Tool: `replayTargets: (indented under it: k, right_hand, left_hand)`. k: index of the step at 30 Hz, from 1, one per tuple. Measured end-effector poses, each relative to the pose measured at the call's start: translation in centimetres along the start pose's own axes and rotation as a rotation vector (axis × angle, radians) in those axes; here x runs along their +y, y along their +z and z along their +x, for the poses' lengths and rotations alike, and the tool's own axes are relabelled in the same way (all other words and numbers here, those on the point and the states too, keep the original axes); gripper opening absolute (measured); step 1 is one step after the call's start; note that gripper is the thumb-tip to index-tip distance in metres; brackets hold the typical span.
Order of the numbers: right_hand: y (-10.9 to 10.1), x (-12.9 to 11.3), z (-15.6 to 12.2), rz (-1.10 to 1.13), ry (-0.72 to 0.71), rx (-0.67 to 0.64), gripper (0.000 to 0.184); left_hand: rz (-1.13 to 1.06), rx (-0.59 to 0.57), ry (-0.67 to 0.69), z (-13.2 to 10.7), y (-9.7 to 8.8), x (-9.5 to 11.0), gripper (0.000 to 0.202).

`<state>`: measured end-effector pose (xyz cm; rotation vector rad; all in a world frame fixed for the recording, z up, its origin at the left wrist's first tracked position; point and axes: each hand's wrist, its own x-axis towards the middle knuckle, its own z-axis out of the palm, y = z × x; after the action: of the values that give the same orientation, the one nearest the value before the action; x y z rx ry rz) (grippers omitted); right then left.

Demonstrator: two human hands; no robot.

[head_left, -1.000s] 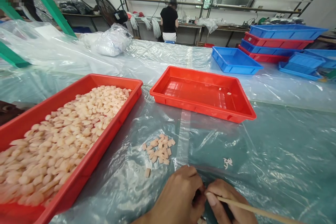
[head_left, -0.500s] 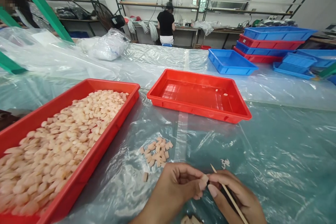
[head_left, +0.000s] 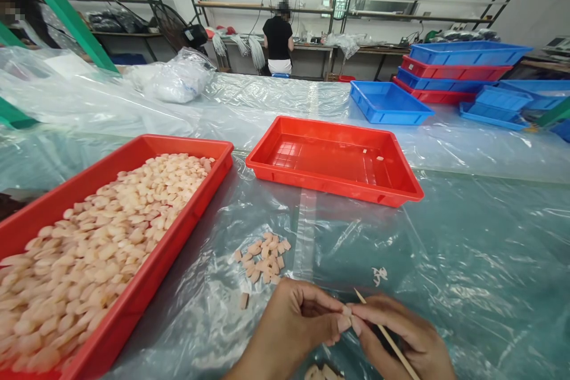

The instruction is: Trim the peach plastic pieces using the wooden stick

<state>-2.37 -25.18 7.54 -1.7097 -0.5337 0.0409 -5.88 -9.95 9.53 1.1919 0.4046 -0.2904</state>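
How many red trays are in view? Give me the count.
4: the tray heaped with pale pieces at left, the almost empty tray at centre, and two red trays in the blue-and-red stack at right; more may be hidden there.

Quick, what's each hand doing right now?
Left hand: closed, fingertips pinching a small pale piece.
Right hand: closed, holding a thin wooden stick, fingertips against the same piece.
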Motion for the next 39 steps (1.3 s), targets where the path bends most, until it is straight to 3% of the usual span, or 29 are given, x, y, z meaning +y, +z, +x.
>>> replayTargets:
  k: [4,8,12,15,22,26,29,35,39]
  right_hand:
    - [0.1,0.0,-0.1,-0.043,0.005,0.064,0.017]
    - [0.2,-0.3,-0.1,-0.041,0.073,0.096,0.007]
    - [-0.1,-0.5,0.3,-0.087,0.133,0.137,0.006]
    - [-1.1,-0.5,1.1,-0.214,0.105,0.144,0.007]
    - [-4.1,1.0,2.6,-0.699,-0.059,-0.004,0.015]
    - [-4.8,1.9,2.8,-0.855,-0.104,-0.046,0.019]
    - [-4.6,1.8,2.8,-0.837,-0.156,-0.047,0.018]
    - [-3.6,0.5,2.3,-0.519,-0.167,-0.083,0.014]
    - [-3.3,0.3,2.0,-0.463,-0.165,-0.111,0.014]
  left_hand:
    - [0.0,-0.01,0.001,0.0,0.1,0.0,0.025]
    - [-0.021,-0.091,-0.021,0.0,-0.1,-0.1,0.03]
    - [-0.061,-0.088,-0.058,-0.1,-0.4,0.3,0.031]
    - [-0.109,-0.1,-0.101,-0.1,-0.5,0.8,0.03]
    - [-0.153,-0.104,-0.146,0.0,-0.6,1.2,0.029]
    - [-0.146,-0.102,-0.146,-0.3,-0.5,1.2,0.03]
    - [-0.142,-0.104,-0.143,-0.3,-0.5,1.2,0.03]
    - [-0.079,-0.118,-0.135,-0.1,-0.5,1.0,0.032]
    - [0.304,-0.016,0.021,-0.4,-0.1,0.7,0.02]
